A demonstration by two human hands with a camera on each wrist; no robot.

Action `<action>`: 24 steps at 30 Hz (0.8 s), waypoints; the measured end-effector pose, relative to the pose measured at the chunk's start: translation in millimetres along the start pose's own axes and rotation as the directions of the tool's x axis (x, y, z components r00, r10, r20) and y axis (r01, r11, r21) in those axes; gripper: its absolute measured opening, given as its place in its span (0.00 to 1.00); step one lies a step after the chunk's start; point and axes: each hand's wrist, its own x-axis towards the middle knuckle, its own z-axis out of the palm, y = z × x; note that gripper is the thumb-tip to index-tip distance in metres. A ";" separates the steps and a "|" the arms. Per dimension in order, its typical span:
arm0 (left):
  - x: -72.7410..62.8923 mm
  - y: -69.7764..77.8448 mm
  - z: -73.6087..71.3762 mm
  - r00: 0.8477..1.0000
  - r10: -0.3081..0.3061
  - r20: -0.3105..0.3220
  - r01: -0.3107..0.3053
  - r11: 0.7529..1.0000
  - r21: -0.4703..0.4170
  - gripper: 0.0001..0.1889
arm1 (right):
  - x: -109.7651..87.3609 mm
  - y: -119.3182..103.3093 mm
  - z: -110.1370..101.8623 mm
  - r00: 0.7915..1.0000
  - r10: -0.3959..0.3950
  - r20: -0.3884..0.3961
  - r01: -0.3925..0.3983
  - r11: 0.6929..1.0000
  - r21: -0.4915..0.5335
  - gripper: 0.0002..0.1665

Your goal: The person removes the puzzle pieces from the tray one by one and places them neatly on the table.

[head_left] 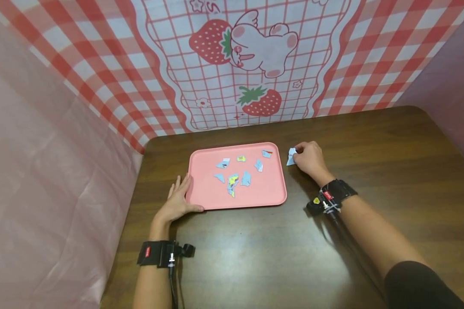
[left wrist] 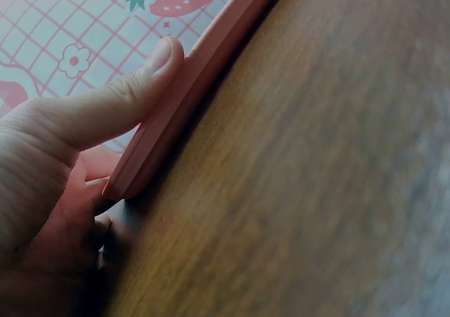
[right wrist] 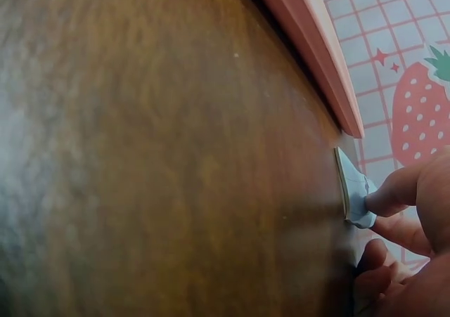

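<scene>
A pink tray [head_left: 236,201] lies on the wooden table. Several torn-looking light-blue scraps [head_left: 245,178] are on it, some with yellow, white or red printing. My left hand [head_left: 176,201] holds the tray's near left corner, thumb along the front rim and fingers at the left side; in the left wrist view the thumb [left wrist: 116,99] lies on the rim. Off the tray's right edge, my right hand [head_left: 310,159] pinches a light-blue scrap [head_left: 291,157] between thumb and fingers. That scrap [right wrist: 354,183] appears just past the tray's corner in the right wrist view.
Behind the table [head_left: 371,171] hangs a red-and-white checked cloth [head_left: 255,94] with strawberries and a cartoon figure. Pink fabric [head_left: 54,171] drapes at the left. Each wrist wears a black camera strap [head_left: 154,254] with a cable running back.
</scene>
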 end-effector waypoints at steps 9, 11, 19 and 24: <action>-1.3 0.5 -1.0 1.000 -0.001 -0.003 0.001 1.000 -0.001 0.66 | -1.7 -1.5 3.4 1.000 0.031 -0.004 -0.031 0.998 -0.049 0.19; -1.7 0.5 -1.1 1.000 0.000 -0.005 0.000 1.000 -0.003 0.66 | -2.1 -2.7 3.6 0.999 0.046 0.001 -0.046 0.997 -0.062 0.20; -1.9 -1.0 -0.3 1.000 0.013 -0.008 -0.013 1.000 -0.005 0.66 | -3.3 -5.8 5.5 0.996 0.087 -0.009 -0.088 0.993 -0.074 0.18; -2.0 0.2 -0.3 1.000 0.019 -0.011 -0.019 1.000 -0.008 0.65 | -4.5 -5.4 6.4 0.996 0.087 -0.019 -0.088 0.993 -0.084 0.18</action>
